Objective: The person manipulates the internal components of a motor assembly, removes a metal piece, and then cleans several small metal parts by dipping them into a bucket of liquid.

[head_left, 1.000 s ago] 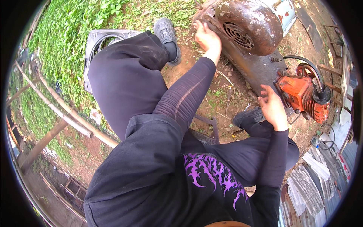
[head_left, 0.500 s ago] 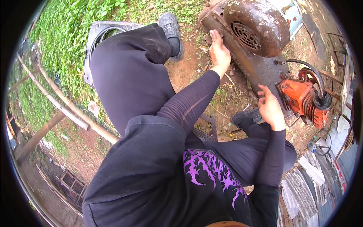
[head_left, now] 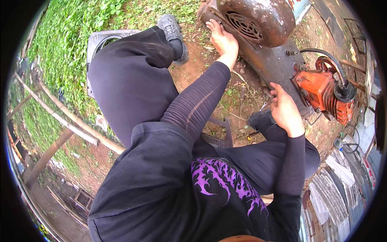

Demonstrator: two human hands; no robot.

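Note:
A brown, worn metal tank (head_left: 268, 66) lies on the ground in front of me. On it sit a rusty motor with a round vented cover (head_left: 244, 26) and an orange finned compressor pump (head_left: 316, 88). My left hand (head_left: 224, 40) is against the tank's near side by the motor, fingers stretched out and holding nothing. Farther right, my right hand (head_left: 286, 111) is at the tank's near edge below the pump. Its fingers are extended and slightly bent, with nothing visible in them; whether the fingertips press on the metal I cannot tell.
On the dirt between my legs lie a thin cord (head_left: 242, 111), a wrench (head_left: 263, 106) and a screwdriver-like tool (head_left: 243, 90). A grey fan-shroud-like frame (head_left: 91, 52) lies beside my left leg. Corrugated sheets (head_left: 328, 199) are at the lower right, bamboo poles (head_left: 80, 123) at left.
The view has shifted a little, so the tank and motor sit farther left and higher. Both hands remain by the tank's near side, and the right fingers appear closer to its edge.

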